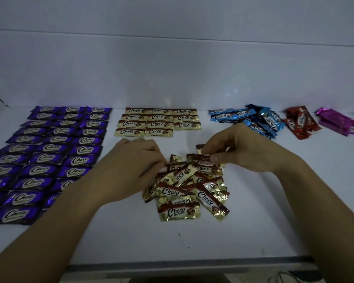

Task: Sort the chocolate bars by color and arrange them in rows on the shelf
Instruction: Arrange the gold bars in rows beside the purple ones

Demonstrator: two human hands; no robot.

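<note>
Gold chocolate bars [189, 188] are heaped on the shelf [192, 242] before their started rows [157, 123]; a bar [170, 165] is pinched by the left hand [135, 162], another by the right hand [243, 152]. Light, slippery wrappers are judged best taken by crimped ends.

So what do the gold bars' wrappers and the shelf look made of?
Gold bars' wrappers: probably thin metallised plastic film or foil; glossy and crinkled, with bright glints and crimped ends. Shelf: smooth white hard surface, perhaps laminate or painted metal; faint sheen, no grain visible.
</note>
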